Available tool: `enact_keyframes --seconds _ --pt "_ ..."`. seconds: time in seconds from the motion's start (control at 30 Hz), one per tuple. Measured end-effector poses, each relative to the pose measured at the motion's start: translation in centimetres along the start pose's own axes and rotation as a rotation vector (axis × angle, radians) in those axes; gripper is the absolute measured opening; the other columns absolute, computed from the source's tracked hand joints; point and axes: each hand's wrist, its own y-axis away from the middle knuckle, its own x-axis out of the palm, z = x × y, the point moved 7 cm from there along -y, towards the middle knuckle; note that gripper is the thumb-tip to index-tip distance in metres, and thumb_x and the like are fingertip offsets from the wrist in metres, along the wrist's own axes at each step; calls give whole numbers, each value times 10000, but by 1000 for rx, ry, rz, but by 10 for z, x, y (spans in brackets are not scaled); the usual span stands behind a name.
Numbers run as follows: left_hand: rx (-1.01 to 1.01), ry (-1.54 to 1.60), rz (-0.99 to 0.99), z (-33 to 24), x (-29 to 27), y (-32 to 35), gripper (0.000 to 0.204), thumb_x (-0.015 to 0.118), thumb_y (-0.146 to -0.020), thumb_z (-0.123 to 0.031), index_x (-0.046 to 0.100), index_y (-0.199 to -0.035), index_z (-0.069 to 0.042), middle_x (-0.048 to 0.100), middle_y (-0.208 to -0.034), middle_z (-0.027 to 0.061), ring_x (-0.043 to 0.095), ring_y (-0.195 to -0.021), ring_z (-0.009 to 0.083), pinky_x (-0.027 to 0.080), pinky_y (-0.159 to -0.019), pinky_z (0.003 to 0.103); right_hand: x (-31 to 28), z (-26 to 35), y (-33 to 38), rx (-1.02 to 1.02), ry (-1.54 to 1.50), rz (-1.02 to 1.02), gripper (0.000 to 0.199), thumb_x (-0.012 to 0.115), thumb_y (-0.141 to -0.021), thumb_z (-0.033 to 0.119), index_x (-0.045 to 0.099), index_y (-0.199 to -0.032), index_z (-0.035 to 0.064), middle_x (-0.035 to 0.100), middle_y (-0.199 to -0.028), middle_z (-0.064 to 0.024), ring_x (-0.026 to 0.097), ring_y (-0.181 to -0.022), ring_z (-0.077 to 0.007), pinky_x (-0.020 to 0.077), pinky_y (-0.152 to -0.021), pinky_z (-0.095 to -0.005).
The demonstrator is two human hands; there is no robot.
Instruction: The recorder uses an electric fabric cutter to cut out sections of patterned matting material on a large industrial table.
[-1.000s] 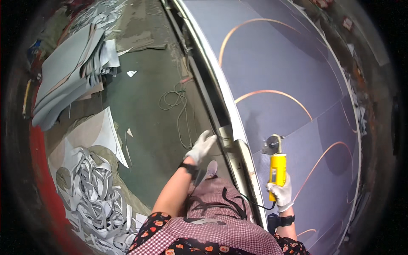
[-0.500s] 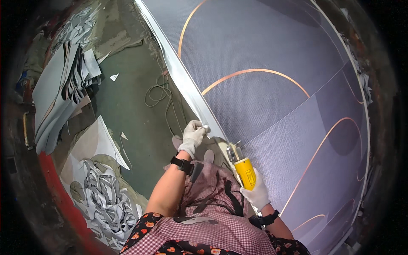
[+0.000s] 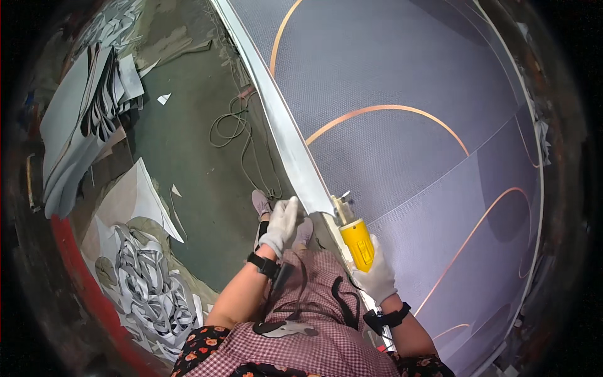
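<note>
My right hand (image 3: 380, 281), in a white glove, is wrapped round the yellow body of a handheld power trimmer (image 3: 358, 244). The trimmer's metal head sits at the near left edge of a large grey patterned carpet (image 3: 377, 75), on top of the table. Along that edge runs a pale, loose margin strip (image 3: 282, 119), hanging over the side and ending near the tool's head. My left hand (image 3: 281, 220), also gloved, hovers just left of the strip's near end. Its fingers are stretched out, with nothing visible in them.
A coiled cord (image 3: 232, 129) lies on the green floor (image 3: 182, 138) left of the table. Farther left stand folded grey sheets (image 3: 75, 125). A heap of cut strips (image 3: 147, 276) lies at lower left, beside a white triangular offcut (image 3: 154, 201).
My left hand has released the edge strip, moved slightly down and left, and straightened its fingers. The trimmer has shifted slightly in view, still in my right hand.
</note>
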Motion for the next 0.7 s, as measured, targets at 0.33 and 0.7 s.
enact_keyframes --seconds 0.33,0.7 --pt "64 -208 84 -26 29 15 575 422 -1001 -531 558 -975 27 602 -884 89 566 -801 157 470 -742 294 -1 51 -55 -60 -60 7 890 755 -720 109 282 -1462 -21 504 -1337 -228 515 -1257 -353 418 -1052 -394" --pt "-201 714 502 -84 -4 60 382 453 -1026 -372 563 -1164 -33 625 -972 48 599 -850 151 489 -784 297 -1 132 -134 -19 -53 33 903 730 -727 229 270 -1474 16 506 -1359 -232 514 -1261 -373 405 -1060 -414"
